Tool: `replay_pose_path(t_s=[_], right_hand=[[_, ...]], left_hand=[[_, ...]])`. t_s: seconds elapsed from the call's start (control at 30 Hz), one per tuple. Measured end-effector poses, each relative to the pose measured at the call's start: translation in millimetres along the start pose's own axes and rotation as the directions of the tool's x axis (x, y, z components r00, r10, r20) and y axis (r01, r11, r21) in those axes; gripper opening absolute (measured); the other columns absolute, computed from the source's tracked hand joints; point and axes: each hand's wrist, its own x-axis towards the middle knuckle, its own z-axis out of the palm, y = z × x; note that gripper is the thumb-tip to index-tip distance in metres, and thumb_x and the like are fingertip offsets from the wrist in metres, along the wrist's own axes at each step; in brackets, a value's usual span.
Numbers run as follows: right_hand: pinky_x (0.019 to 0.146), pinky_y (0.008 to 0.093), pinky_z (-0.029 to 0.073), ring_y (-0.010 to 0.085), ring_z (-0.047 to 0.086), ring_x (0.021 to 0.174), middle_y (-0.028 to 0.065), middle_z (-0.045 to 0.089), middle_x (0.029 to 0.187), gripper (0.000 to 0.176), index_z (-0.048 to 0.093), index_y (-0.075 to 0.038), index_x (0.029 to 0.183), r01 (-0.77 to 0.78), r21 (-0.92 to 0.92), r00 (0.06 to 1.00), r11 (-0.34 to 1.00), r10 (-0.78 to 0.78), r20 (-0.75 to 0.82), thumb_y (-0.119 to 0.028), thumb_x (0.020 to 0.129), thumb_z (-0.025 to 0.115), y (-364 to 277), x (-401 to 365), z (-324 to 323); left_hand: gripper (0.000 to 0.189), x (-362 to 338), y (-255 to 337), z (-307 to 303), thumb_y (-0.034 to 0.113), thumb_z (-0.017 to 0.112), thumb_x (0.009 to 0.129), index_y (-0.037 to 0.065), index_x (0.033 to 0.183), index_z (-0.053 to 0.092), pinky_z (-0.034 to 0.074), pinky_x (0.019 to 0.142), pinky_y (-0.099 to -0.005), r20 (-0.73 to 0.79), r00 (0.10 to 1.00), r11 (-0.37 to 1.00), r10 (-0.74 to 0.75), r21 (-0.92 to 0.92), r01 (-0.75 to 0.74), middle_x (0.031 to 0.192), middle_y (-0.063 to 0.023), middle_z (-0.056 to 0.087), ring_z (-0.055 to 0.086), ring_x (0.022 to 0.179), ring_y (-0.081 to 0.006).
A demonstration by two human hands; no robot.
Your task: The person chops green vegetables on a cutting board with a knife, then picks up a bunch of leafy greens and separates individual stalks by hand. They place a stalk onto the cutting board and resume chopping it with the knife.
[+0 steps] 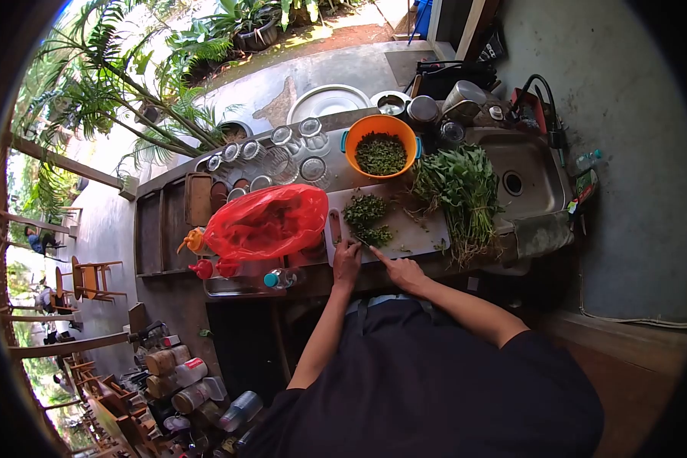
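Note:
A white cutting board lies on the counter before me, with chopped greens in small heaps on its left half. My right hand is closed at the board's near edge, its index finger stretched toward the greens. A thin dark blade, seemingly of a knife, runs from its fingertip toward my left hand. My left hand rests at the board's lower left, fingers bent together beside the greens and blade; what they hold is too small to make out. Whole leafy greens with roots lie over the board's right side.
An orange colander of chopped greens stands behind the board. Left are a red plastic bag, several glass jars and a bottle with a teal cap. A sink is at the right, beside the wall.

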Motion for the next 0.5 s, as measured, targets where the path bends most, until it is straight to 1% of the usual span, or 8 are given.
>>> replay_pose_path(t_s=[0.07, 0.1, 0.17, 0.3, 0.37, 0.4, 0.47, 0.5], right_hand=[[0.063, 0.0548, 0.054, 0.0411, 0.066, 0.065, 0.0211, 0.066, 0.075, 0.084, 0.004, -0.035, 0.158, 0.041, -0.003, 0.993, 0.999, -0.041, -0.111, -0.012, 0.091, 0.049, -1.8, 7.0, 5.6], [0.063, 0.0548, 0.054, 0.0411, 0.066, 0.065, 0.0211, 0.066, 0.075, 0.084, 0.004, -0.035, 0.158, 0.041, -0.002, 0.993, 0.999, -0.041, -0.111, -0.012, 0.091, 0.049, -1.1, 8.7, 7.6], [0.062, 0.0547, 0.054, 0.0405, 0.066, 0.064, 0.0206, 0.067, 0.075, 0.085, 0.002, -0.036, 0.158, 0.014, -0.044, 0.995, 0.999, -0.019, -0.1, -0.011, 0.09, 0.048, -0.4, 11.4, 11.5], [0.063, 0.0546, 0.054, 0.04, 0.066, 0.064, 0.0206, 0.067, 0.075, 0.085, 0.002, -0.037, 0.158, 0.043, -0.039, 0.996, 0.998, -0.046, -0.082, -0.011, 0.091, 0.047, 9.4, 0.4, 9.1], [0.063, 0.0539, 0.054, 0.0394, 0.066, 0.064, 0.0204, 0.067, 0.075, 0.085, 0.001, -0.037, 0.158, 0.047, -0.033, 0.998, 0.998, -0.048, -0.035, -0.012, 0.091, 0.047, 14.7, -6.8, 8.6], [0.063, 0.0539, 0.054, 0.0394, 0.066, 0.064, 0.0204, 0.067, 0.075, 0.085, 0.001, -0.037, 0.158, 0.045, -0.033, 0.998, 0.998, -0.047, -0.036, -0.012, 0.091, 0.047, 14.9, -11.2, 5.9], [0.066, 0.0542, 0.054, 0.0408, 0.066, 0.067, 0.0211, 0.067, 0.077, 0.083, 0.002, -0.038, 0.157, 0.014, -0.028, 0.999, 0.999, -0.014, 0.033, -0.013, 0.092, 0.047, 15.7, -19.0, -0.3], [0.066, 0.0542, 0.054, 0.0408, 0.066, 0.067, 0.0211, 0.067, 0.077, 0.083, 0.002, -0.038, 0.157, 0.013, -0.028, 0.999, 1.0, -0.012, 0.031, -0.013, 0.092, 0.047, 15.9, -20.9, -2.2]], left_hand=[[0.013, -0.2, 1.2, 0.1, 0.005, 0.07, 0.083, 0.003, 0.095, 0.074, 0.051, 0.078, -0.0398, -0.014, 0.998, 0.997, -0.061, -0.055, 0.06, 0.093, -0.0122, 0.064, 0.063, 0.09, -0.0317], [0.013, 0.2, 1.3, -0.5, 0.005, 0.07, 0.083, 0.003, 0.095, 0.074, 0.051, 0.078, -0.0398, -0.014, 0.998, 0.997, -0.061, -0.054, 0.06, 0.093, -0.0122, 0.064, 0.063, 0.09, -0.0317], [0.013, 1.9, 0.9, -2.7, 0.005, 0.071, 0.083, 0.003, 0.095, 0.074, 0.052, 0.076, -0.0391, 0.018, 0.992, 0.987, -0.128, -0.099, 0.13, 0.091, -0.0131, 0.065, 0.065, 0.087, -0.0314], [0.013, 3.5, -2.4, -1.5, 0.006, 0.071, 0.083, 0.004, 0.095, 0.075, 0.053, 0.076, -0.0386, 0.03, 0.988, 0.98, -0.15, -0.124, 0.153, 0.09, -0.0133, 0.066, 0.067, 0.085, -0.0307], [0.013, 4.3, -2.2, -0.8, 0.007, 0.072, 0.082, 0.004, 0.095, 0.075, 0.053, 0.077, -0.0378, 0.025, 0.988, 0.982, -0.153, -0.11, 0.155, 0.091, -0.013, 0.067, 0.067, 0.086, -0.0305], [0.013, 3.7, -2.3, -0.3, 0.007, 0.072, 0.082, 0.004, 0.095, 0.075, 0.053, 0.077, -0.0378, 0.026, 0.988, 0.982, -0.151, -0.11, 0.153, 0.091, -0.013, 0.067, 0.067, 0.086, -0.0305], [0.012, 4.1, -2.3, 1.4, 0.008, 0.072, 0.082, 0.005, 0.093, 0.075, 0.052, 0.078, -0.0384, 0.018, 0.978, 0.965, -0.208, -0.158, 0.208, 0.09, -0.0123, 0.067, 0.066, 0.087, -0.0309], [0.012, 4.6, -1.9, 1.4, 0.008, 0.072, 0.082, 0.005, 0.093, 0.075, 0.052, 0.078, -0.0384, 0.02, 0.978, 0.966, -0.206, -0.159, 0.206, 0.09, -0.0123, 0.067, 0.066, 0.087, -0.0309]])
